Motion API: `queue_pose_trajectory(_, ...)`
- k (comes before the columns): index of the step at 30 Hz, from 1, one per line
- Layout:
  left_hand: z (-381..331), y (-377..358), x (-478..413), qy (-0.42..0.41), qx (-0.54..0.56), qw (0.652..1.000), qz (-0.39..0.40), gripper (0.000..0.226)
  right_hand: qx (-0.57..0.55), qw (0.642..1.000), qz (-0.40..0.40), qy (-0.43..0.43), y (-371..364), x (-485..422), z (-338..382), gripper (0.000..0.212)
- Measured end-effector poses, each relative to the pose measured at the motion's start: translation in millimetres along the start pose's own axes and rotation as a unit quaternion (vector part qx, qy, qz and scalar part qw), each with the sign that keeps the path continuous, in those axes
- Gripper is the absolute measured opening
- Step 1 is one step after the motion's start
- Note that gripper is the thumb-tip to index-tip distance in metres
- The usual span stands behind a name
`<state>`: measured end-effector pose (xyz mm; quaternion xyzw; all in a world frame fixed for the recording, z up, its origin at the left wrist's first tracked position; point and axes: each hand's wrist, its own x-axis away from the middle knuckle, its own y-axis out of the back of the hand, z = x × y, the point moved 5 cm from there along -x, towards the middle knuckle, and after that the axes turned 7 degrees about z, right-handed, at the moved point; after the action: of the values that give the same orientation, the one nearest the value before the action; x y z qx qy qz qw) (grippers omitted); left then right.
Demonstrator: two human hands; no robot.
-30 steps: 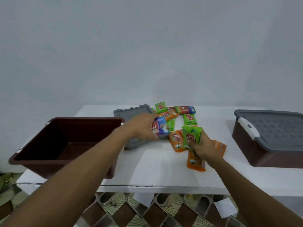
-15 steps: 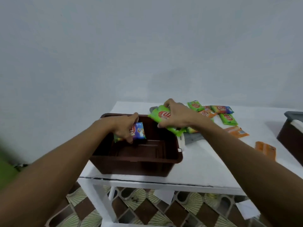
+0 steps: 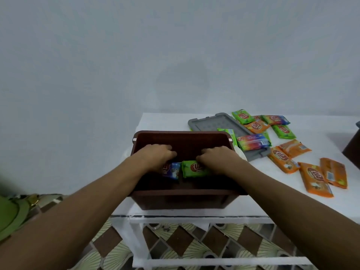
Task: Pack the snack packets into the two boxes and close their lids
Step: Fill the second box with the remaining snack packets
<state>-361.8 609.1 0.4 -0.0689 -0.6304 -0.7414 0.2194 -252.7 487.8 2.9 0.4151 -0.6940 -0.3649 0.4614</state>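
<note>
An open brown box (image 3: 183, 199) stands at the table's front left corner. Both my hands are down inside it. My left hand (image 3: 157, 155) holds a blue snack packet (image 3: 172, 170) against the box floor. My right hand (image 3: 216, 157) grips a green snack packet (image 3: 191, 169) beside it. The box's grey lid (image 3: 210, 124) lies flat behind the box. On and right of the lid lie several loose packets: a blue-rainbow one (image 3: 253, 142), green ones (image 3: 283, 131), orange ones (image 3: 315, 179).
The white table (image 3: 272, 207) ends just in front of the box; patterned floor tiles (image 3: 194, 242) show below. The corner of a second brown box (image 3: 352, 151) is at the right edge. A pale wall rises behind. A green object (image 3: 11, 213) sits low at left.
Both hands carried their packets from the pile leftward over the brown box and have lowered them inside it. The camera turned left, so the second box has slid nearly out of view.
</note>
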Motion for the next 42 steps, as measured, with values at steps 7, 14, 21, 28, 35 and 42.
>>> queue_pose_trajectory(7, -4.6, -8.2, -3.4, -0.108, 0.073, 0.991, 0.042, 0.032, 0.014, 0.999, -0.030, -0.008, -0.4, -1.5, 3.8, 0.038)
queue_pose_trajectory(14, -3.9, -10.9, -4.4, -0.008, -0.042, 0.998, 0.048, 0.041, 0.010, 0.998, -0.016, -0.068, 0.4, -5.4, 1.3, 0.024)
queue_pose_trajectory(21, -6.0, -8.2, -0.4, 0.030, -0.022, 0.998, 0.041, 0.037, 0.047, 0.996, -0.007, -0.074, 4.4, 1.4, 3.6, 0.018)
queue_pose_trajectory(28, 2.8, 5.0, 5.0, 0.049, -0.006, 0.998, 0.045, 0.048, 0.033, 0.998, 0.020, -0.046, 5.9, 8.3, -4.5, 0.023)
queue_pose_trajectory(35, -23.6, 68.9, -9.8, -0.077, 0.195, 0.970, -0.123, 0.030, -0.263, 0.946, -0.189, -0.024, 17.5, 60.0, -106.3, 0.028)
queue_pose_trajectory(42, -87.0, 124.6, -59.3, -0.104, 0.209, 0.941, -0.243, 0.028, -0.248, 0.956, -0.042, -0.149, -91.9, 58.6, -196.4, 0.052)
